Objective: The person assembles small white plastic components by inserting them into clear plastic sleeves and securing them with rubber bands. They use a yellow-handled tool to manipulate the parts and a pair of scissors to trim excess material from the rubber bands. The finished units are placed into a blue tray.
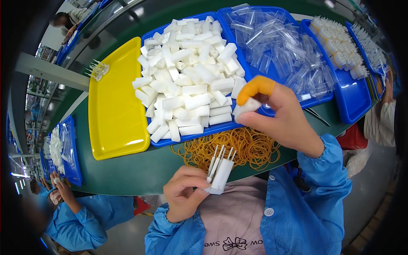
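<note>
My left hand (185,191) pinches a white plastic piece with upright metal pins (214,160) at its base, above the near table edge. A white foam block (225,173) stands among the pins. My right hand (291,117), an orange finger cot (260,86) on one finger, grips a loose white foam piece (246,107) between finger and thumb. It hovers by the near right corner of a blue tray (193,135) heaped with white foam blocks (187,80). Beneath my hands, a pile of tan rubber bands (250,146) lies on the green table.
On the left, a yellow tray (114,110) bears a few pinned white pieces (98,70). Clear plastic sleeves (282,46) fill another blue tray; bundled white parts (340,46) lie further right, near tweezers (318,117). A co-worker (80,216) sits at left; another person's sleeve (379,121) shows right.
</note>
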`<state>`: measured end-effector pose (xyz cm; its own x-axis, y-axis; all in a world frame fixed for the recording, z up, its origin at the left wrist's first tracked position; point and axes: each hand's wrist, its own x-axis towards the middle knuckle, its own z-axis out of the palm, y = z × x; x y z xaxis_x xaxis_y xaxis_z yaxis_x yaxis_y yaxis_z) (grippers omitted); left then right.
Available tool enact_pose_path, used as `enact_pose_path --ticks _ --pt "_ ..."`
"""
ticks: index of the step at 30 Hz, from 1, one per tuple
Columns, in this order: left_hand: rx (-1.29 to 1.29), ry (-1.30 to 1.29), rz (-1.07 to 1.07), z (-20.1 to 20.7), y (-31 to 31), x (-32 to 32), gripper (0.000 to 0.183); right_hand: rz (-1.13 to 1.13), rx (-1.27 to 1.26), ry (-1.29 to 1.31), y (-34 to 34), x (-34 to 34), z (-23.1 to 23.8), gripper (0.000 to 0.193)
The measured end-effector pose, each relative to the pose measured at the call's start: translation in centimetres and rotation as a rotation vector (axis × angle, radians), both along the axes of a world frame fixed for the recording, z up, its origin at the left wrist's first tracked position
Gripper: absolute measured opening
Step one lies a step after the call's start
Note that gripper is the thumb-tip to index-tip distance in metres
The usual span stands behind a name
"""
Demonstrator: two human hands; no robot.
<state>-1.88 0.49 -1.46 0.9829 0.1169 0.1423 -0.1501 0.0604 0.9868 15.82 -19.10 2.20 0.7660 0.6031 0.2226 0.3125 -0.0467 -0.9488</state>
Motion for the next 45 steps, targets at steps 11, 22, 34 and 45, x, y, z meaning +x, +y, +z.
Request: enact_pose_path --ticks 11,22,34,45 --pt "0.449 -0.251 0.01 1.8 -1.3 1.2 0.022 0.083 0.219 0.717 0.6 -3.3 0.4 0.03" --pt "0.561 -0.268 -0.003 1.7 -1.3 1.2 0.033 0.08 0.201 0.688 0.4 -2.9 0.6 0.03" --pt "0.571 -0.301 0.04 1.2 -0.9 1.1 0.037 0.177 0.07 0.317 -0.7 -2.2 -0.1 0.025" --pt "0.486 -0.339 0.163 1.0 -2.0 0.3 0.027 0.288 0.019 0.255 -0.3 -5.3 0.9 0.017"
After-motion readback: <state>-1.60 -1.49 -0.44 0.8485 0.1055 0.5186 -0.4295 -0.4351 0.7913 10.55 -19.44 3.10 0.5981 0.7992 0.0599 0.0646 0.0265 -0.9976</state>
